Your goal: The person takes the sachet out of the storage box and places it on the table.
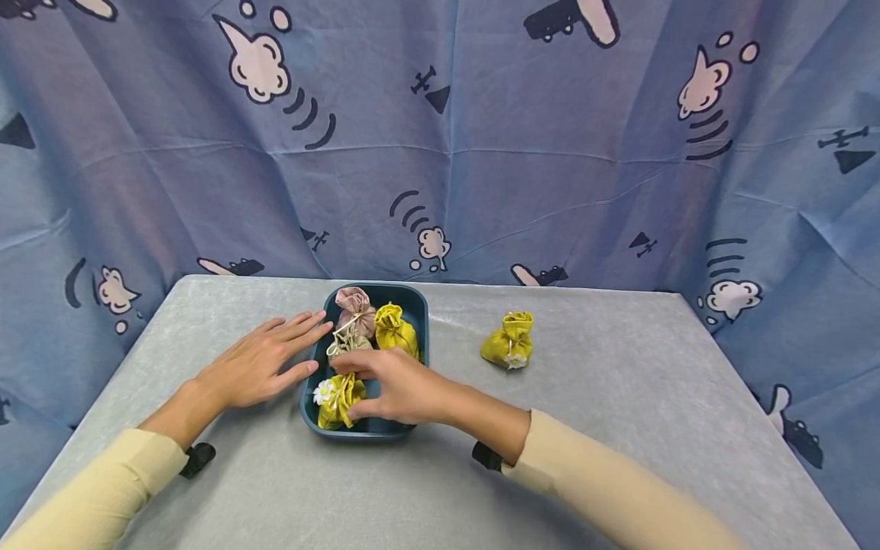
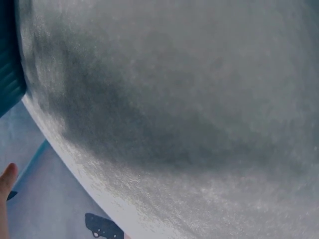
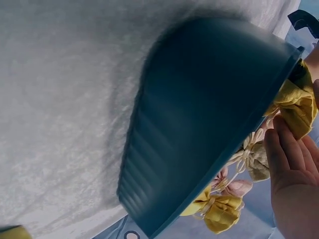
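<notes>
A dark blue plastic bin (image 1: 422,336) holds several small drawstring pouches. Toward its front is an olive-yellow pouch (image 1: 337,402) with a white flower, and my right hand (image 1: 395,386) grips it between thumb and fingers. The right wrist view shows the fingers (image 3: 286,144) against this pouch (image 3: 296,107) above the bin's rim. Behind it in the bin are a beige pouch (image 1: 352,341), a pink pouch (image 1: 354,305) and a bright yellow pouch (image 1: 396,332). My left hand (image 1: 264,363) has its fingers extended, fingertips at the bin's left side, holding nothing.
Another olive-yellow pouch (image 1: 509,341) with a white flower stands on the grey table (image 1: 619,397), right of the bin. A blue patterned curtain (image 1: 516,153) hangs behind the table's far edge. The left wrist view shows mostly tabletop and the bin's corner (image 2: 10,64).
</notes>
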Motion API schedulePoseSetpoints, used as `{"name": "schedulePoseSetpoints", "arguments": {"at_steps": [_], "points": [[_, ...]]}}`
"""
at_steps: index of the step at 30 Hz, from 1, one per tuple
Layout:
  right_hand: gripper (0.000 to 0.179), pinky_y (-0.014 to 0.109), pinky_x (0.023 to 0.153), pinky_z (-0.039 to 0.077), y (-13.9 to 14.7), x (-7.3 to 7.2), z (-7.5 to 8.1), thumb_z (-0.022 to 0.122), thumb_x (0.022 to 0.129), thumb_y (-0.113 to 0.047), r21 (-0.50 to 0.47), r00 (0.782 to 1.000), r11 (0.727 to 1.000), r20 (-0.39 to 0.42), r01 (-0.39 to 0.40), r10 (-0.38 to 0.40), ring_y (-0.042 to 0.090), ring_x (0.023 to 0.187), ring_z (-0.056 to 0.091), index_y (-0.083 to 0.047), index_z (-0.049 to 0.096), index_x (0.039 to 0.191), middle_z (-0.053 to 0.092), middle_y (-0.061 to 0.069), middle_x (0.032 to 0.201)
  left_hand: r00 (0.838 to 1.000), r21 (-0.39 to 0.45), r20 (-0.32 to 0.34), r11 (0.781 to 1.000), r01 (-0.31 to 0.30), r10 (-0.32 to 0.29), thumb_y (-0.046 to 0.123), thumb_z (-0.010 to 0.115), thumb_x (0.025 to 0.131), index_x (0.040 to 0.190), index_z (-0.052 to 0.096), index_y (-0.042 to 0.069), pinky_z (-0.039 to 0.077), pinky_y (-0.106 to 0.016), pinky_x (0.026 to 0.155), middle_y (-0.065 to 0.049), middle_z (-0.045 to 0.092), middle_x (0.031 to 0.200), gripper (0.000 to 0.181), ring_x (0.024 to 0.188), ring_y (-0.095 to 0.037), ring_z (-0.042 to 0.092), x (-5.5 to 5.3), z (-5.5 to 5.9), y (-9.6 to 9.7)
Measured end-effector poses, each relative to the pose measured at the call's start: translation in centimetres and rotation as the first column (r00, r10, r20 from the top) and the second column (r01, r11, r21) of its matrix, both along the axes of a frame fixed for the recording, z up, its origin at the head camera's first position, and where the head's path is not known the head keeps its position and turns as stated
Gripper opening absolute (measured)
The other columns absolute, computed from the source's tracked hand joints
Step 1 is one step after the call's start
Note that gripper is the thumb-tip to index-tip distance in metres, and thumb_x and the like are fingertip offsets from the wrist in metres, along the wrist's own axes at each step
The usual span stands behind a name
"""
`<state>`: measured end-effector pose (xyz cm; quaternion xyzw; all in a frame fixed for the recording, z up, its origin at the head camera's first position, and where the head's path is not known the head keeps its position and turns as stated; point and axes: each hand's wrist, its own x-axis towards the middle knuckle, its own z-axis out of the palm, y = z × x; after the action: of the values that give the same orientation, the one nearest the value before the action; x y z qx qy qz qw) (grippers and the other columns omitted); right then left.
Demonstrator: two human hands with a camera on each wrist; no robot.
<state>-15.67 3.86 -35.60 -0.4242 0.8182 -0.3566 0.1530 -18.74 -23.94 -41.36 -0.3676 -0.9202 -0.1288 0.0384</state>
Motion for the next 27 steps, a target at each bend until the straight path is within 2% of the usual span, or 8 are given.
{"name": "schedulePoseSetpoints", "arguments": {"at_steps": [10, 18, 21, 27], "points": [[0.06, 0.017, 0.098, 0.045, -1.1, -0.3, 0.2, 0.082, 0.084, -0.017, 0.072, 0.998, 0.997, -0.067, 0.005, -0.001, 0.009, 0.118, 0.061, -0.006, 0.057, 0.138, 0.063, 0.006, 0.135, 1.0, 0.01, -0.008, 1.0, 0.006, -0.005, 0.042, 0.051, 0.103, 0.156, 0.035, 0.017, 0.026, -0.06, 0.113, -0.009, 0.032, 0.16, 0.061, 0.146, -0.031, 0.031, 0.0, -0.2, 0.0], [0.058, 0.016, 0.099, 0.044, -2.2, -0.7, 0.1, 0.081, 0.085, -0.015, 0.082, 0.994, 0.996, -0.099, -0.027, 0.035, 0.008, 0.12, 0.059, -0.006, 0.057, 0.137, 0.065, 0.005, 0.131, 1.0, 0.019, -0.019, 1.0, 0.008, -0.008, 0.041, 0.05, 0.104, 0.156, 0.036, 0.016, 0.027, -0.059, 0.112, -0.009, 0.032, 0.16, 0.06, 0.146, -0.031, 0.032, 0.0, -0.4, 0.0], [0.055, 0.016, 0.097, 0.045, -2.5, -0.8, 0.0, 0.078, 0.087, -0.012, 0.089, 0.994, 0.995, -0.09, -0.051, 0.059, 0.007, 0.117, 0.06, -0.006, 0.058, 0.138, 0.067, 0.005, 0.128, 0.999, 0.027, -0.031, 1.0, 0.011, -0.01, 0.041, 0.05, 0.104, 0.156, 0.036, 0.016, 0.028, -0.059, 0.112, -0.009, 0.033, 0.16, 0.059, 0.145, -0.031, 0.033, 0.0, -0.4, -0.1], [0.052, 0.013, 0.096, 0.044, -2.7, -1.0, 0.0, 0.076, 0.088, -0.007, 0.085, 0.997, 0.994, -0.02, -0.07, 0.072, 0.006, 0.118, 0.061, -0.005, 0.058, 0.137, 0.068, 0.005, 0.126, 1.0, 0.033, -0.025, 0.999, 0.016, -0.016, 0.04, 0.051, 0.104, 0.156, 0.035, 0.017, 0.027, -0.06, 0.112, -0.008, 0.033, 0.16, 0.06, 0.146, -0.03, 0.032, -0.1, -0.4, -0.1]]}}
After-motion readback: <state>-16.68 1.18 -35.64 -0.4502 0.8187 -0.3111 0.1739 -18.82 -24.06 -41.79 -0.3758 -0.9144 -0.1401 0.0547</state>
